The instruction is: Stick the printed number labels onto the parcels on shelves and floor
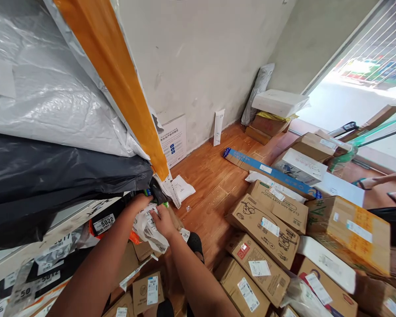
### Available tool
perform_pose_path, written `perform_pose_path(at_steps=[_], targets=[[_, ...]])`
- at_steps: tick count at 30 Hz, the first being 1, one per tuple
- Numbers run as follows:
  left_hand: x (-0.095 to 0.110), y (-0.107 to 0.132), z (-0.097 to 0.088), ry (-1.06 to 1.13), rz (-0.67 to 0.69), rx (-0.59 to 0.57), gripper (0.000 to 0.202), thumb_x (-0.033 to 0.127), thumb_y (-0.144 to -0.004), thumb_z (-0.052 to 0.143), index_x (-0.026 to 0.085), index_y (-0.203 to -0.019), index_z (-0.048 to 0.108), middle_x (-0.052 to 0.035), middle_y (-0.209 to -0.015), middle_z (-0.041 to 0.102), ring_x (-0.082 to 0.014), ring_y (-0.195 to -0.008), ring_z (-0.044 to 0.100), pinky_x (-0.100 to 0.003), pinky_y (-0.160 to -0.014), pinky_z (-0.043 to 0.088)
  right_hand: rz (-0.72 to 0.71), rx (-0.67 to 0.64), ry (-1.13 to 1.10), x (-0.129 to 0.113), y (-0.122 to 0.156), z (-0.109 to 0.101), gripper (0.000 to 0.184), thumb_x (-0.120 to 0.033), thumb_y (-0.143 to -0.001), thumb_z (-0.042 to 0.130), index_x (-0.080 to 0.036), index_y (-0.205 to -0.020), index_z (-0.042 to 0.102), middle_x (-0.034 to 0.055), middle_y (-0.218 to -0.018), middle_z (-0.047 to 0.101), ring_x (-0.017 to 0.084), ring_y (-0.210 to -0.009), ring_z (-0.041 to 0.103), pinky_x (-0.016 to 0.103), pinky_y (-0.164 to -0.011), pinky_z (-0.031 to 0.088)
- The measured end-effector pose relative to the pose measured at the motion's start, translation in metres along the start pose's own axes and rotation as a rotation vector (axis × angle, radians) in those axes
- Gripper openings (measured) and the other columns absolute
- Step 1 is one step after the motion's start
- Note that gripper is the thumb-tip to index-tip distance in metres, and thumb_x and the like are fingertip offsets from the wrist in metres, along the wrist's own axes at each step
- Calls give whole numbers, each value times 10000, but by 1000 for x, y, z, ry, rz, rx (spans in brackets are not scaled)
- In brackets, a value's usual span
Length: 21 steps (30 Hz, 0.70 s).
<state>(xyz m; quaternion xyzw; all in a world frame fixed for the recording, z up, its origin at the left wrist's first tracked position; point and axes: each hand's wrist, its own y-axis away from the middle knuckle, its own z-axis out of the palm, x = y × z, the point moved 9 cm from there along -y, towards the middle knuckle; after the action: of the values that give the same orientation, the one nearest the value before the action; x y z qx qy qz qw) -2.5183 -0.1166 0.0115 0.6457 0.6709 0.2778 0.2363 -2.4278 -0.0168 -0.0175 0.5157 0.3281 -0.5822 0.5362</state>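
My right hand [164,221] is closed on the edge of a crumpled white plastic mailer bag [149,229] with printed labels. My left hand [141,203] reaches in among the parcels at the end of the shelf, just left of that bag, and its fingers are hidden. A small black bag [158,193] lies just beyond both hands. Left of my left forearm, a black parcel labelled 5022 [106,223] rests on the lower shelf.
Large wrapped parcels [62,97] hang over the upper shelf beside an orange post [125,83]. Cardboard boxes [267,229] cover the floor on the right. A white parcel [184,188] lies on the floor near the post. Another person's foot [368,183] shows at far right.
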Motion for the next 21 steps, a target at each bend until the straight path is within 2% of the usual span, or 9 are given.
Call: perform_pose_path(at_steps=[2, 4, 8, 10, 12, 15, 18, 21], targets=[[-16, -3, 5, 8, 19, -15, 348, 441, -915, 495, 126, -946, 638, -51, -948, 679, -180, -894, 646, -377, -827, 518, -25, 35, -3, -1, -6, -2, 163, -351, -743, 647, -207, -698, 586, 19, -812, 552, 185, -869, 467, 327, -898, 365], [-32, -3, 10, 4, 21, -18, 339, 429, -919, 494, 122, -928, 638, -46, -923, 678, -174, -865, 647, -375, -816, 521, -14, 75, -38, 4, -12, -3, 191, -390, -775, 601, -199, -759, 593, 36, -864, 572, 186, -904, 483, 321, -887, 383], [-46, -4, 15, -2, 29, 11, 310, 416, -908, 521, 133, -957, 635, -51, -950, 679, -169, -869, 647, -372, -808, 522, 101, 35, -165, 28, -27, 13, 334, -490, -684, 656, -195, -613, 516, -7, -609, 536, 150, -631, 503, 287, -631, 450], [-45, -2, 14, -4, 41, 32, 319, 427, -907, 517, 135, -946, 640, -48, -933, 684, -168, -859, 649, -372, -812, 518, 148, 35, -239, 38, -35, 23, 360, -511, -635, 686, -202, -615, 502, -22, -561, 533, 138, -562, 503, 276, -560, 448], [-43, 2, 8, -9, 49, 63, 344, 444, -913, 497, 133, -947, 641, -48, -917, 687, -168, -847, 650, -377, -818, 514, 171, 75, -307, 45, -43, 28, 361, -519, -617, 693, -206, -679, 523, -13, -602, 581, 147, -577, 544, 279, -561, 465], [-38, 12, -10, -29, 35, 153, 406, 479, -923, 444, 137, -1057, 616, -77, -992, 687, -188, -899, 650, -392, -840, 499, 175, 126, -385, 49, -52, 31, 360, -490, -602, 711, -212, -782, 570, 25, -740, 663, 182, -699, 621, 302, -624, 501], [-28, 22, -27, -73, 33, 236, 487, 526, -925, 356, 169, -1129, 617, -124, -1094, 682, -251, -1015, 638, -396, -868, 471, 172, 152, -435, 47, -58, 31, 379, -457, -595, 725, -224, -867, 603, 47, -878, 697, 209, -828, 647, 326, -692, 519], [-12, 26, -28, -121, 76, 231, 434, 469, -906, 400, 271, -1250, 574, -114, -1165, 676, -292, -1083, 619, -373, -855, 463, 181, 204, -435, 48, -59, 27, 412, -442, -581, 747, -224, -907, 619, 46, -917, 704, 219, -943, 631, 326, -776, 514]])
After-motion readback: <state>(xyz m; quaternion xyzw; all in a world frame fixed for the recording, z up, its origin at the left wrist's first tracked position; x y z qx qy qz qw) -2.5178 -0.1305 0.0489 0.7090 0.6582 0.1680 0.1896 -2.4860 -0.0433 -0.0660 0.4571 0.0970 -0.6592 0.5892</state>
